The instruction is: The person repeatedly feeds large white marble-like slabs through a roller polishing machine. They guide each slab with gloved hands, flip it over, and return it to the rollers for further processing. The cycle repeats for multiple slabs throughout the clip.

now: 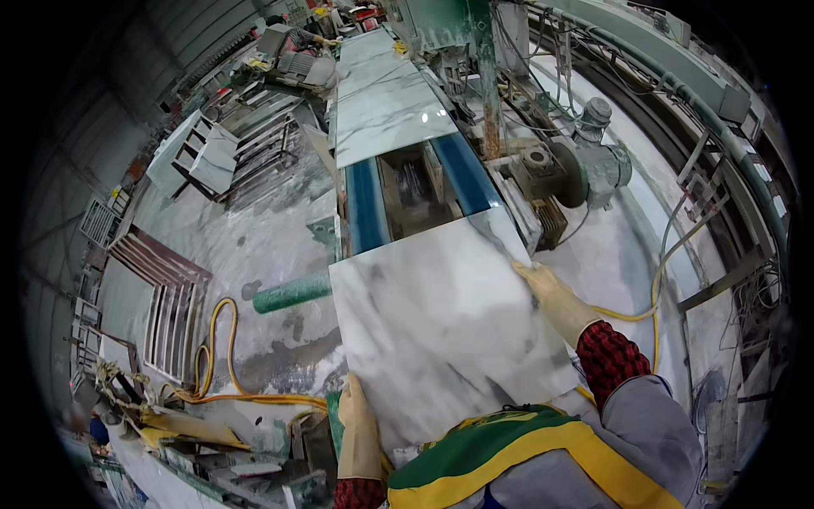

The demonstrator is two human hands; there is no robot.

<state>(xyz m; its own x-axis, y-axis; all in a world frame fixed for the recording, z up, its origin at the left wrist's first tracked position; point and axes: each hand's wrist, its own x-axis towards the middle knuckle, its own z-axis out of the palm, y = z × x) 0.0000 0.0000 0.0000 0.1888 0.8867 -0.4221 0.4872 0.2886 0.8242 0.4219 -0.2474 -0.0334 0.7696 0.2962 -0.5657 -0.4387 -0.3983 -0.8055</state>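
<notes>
A large square marble slab [445,327], white with grey veins, lies flat in front of me. Its far edge reaches the near ends of two blue conveyor belts [365,206]. At the slab's left edge, near my body, my left hand [359,428] grips it in a pale glove. My right hand [551,297], gloved alike, is closed on the far part of the right edge. The undersides, where fingers curl beneath, are hidden. Farther along the belts rests another veined slab [390,106], separated from mine by a gap.
A motor with a gearbox [585,165] stands right of the belts. Left are a green roller [292,293], a yellow hose [222,339] on the wet floor, and metal racks [174,327]. Scrap pieces [195,428] lie lower left. Another person's sleeve [303,36] shows at the far end.
</notes>
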